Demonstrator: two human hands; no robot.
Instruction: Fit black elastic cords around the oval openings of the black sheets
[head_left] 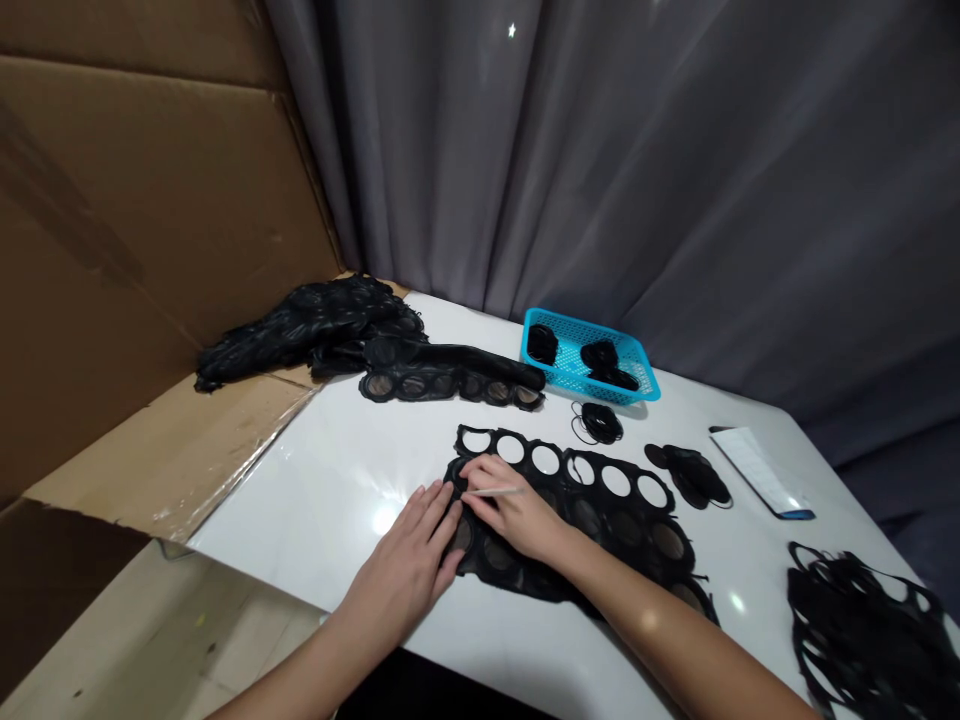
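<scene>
A black rubbery sheet [585, 518] lies on the white table, with rows of round shapes. Its far row has open holes that show white; the nearer rows have dark discs in place. My left hand [409, 550] rests flat, fingers stretched, its fingertips on the sheet's left edge. My right hand [517, 510] pinches a thin pale stick [493, 491] at the sheet's upper left, close to the left fingertips. The stick's working end is hidden by the fingers. Beyond the sheet lies a small bundle of black rings [600, 423].
A blue basket [574, 375] holds black ring bundles. More black sheets [450, 375] and a dark heap [315, 325] lie at back left by cardboard [150, 450]. Black discs [694, 475], a white paper [761, 470] and cut-out scrap [870, 630] lie right. A grey curtain [600, 170] hangs behind.
</scene>
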